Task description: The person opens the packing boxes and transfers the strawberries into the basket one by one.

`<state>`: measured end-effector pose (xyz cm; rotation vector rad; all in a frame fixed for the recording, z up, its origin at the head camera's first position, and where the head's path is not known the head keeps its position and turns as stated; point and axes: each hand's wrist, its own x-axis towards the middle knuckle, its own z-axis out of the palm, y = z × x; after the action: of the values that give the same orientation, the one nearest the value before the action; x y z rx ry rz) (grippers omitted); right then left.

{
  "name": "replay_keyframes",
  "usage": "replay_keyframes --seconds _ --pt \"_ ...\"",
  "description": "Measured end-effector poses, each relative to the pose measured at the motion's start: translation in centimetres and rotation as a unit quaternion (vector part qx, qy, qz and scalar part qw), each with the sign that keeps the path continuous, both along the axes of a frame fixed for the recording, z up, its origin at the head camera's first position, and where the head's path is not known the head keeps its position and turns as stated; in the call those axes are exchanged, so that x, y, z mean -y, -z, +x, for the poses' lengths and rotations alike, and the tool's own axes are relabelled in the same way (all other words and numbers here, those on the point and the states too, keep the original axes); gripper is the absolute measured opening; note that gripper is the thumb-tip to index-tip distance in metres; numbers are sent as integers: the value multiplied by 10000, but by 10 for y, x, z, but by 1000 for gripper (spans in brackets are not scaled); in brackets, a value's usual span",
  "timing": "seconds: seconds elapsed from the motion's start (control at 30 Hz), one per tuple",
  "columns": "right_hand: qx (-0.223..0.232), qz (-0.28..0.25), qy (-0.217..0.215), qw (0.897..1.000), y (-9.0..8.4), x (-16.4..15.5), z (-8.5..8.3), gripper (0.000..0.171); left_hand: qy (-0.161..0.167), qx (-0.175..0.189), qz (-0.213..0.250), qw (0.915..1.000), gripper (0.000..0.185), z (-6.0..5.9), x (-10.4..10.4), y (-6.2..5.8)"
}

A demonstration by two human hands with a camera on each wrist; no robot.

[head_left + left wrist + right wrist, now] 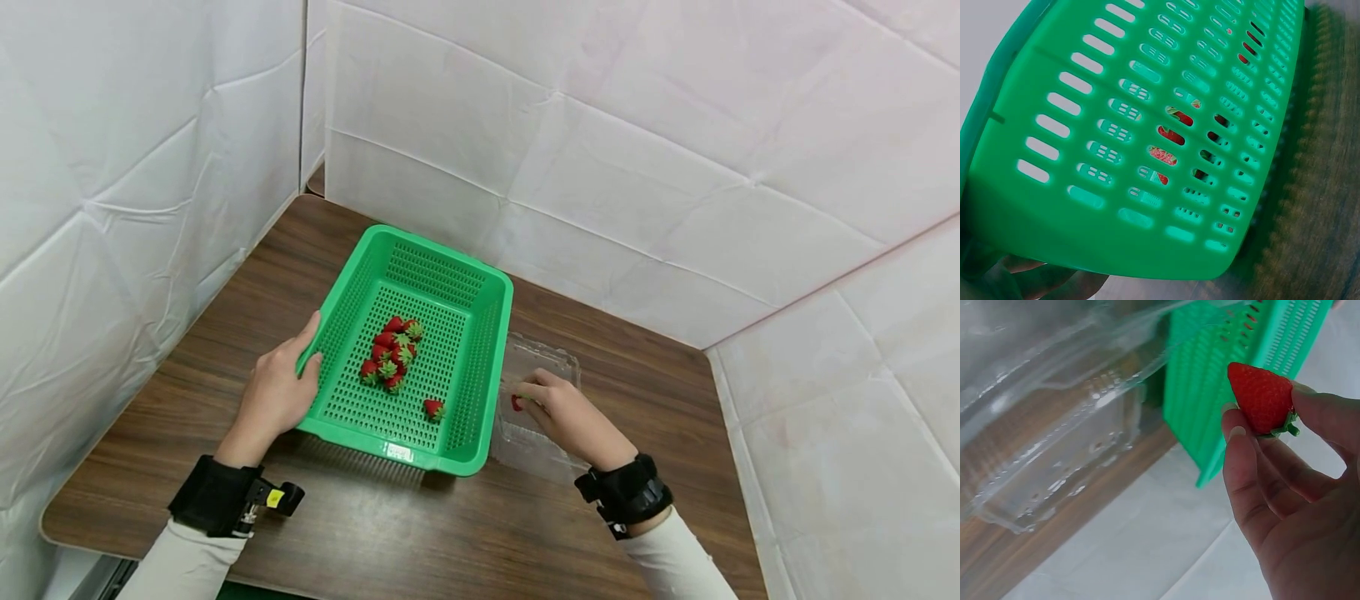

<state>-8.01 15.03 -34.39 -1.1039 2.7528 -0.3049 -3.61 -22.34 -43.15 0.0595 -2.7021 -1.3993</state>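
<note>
My left hand (281, 387) grips the left rim of a green perforated plastic basket (491, 350), thumb on the inner side. Fingers (1079, 284) show below the basket wall in the left wrist view. Several strawberries (381, 352) lie clustered inside the basket, and one strawberry (433, 409) sits apart towards the near right corner. Between thumb and fingertips my right hand (562, 412) pinches a strawberry (1262, 397) by its sides, its green leaves turned towards the palm. That hand is above a clear plastic container (551, 357), just right of the basket.
Everything stands on a brown wood-grain table (420, 542). White sheeted walls (585, 200) rise behind the table and on both sides. The container's clear edge (1054, 481) lies close beside the basket.
</note>
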Motion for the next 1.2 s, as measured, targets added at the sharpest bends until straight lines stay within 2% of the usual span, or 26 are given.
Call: replay_keyframes --seconds 0.17,0.43,0.73,1.03,1.2 --pt "-63 -288 -214 9993 -5 8 -2 25 -14 -8 14 10000 61 0 0 0" --pt "22 -395 -86 9992 -11 20 -2 20 -30 -68 29 10000 61 0 0 1" --pt "5 -656 -260 9975 -15 41 -5 19 -32 -42 16 10000 61 0 0 0" --pt "-150 -714 -615 9954 -16 64 -9 20 -41 1 8 10000 60 0 0 0" --pt "-325 -548 -726 9953 -16 74 -11 21 -21 15 12 10000 60 0 1 -1"
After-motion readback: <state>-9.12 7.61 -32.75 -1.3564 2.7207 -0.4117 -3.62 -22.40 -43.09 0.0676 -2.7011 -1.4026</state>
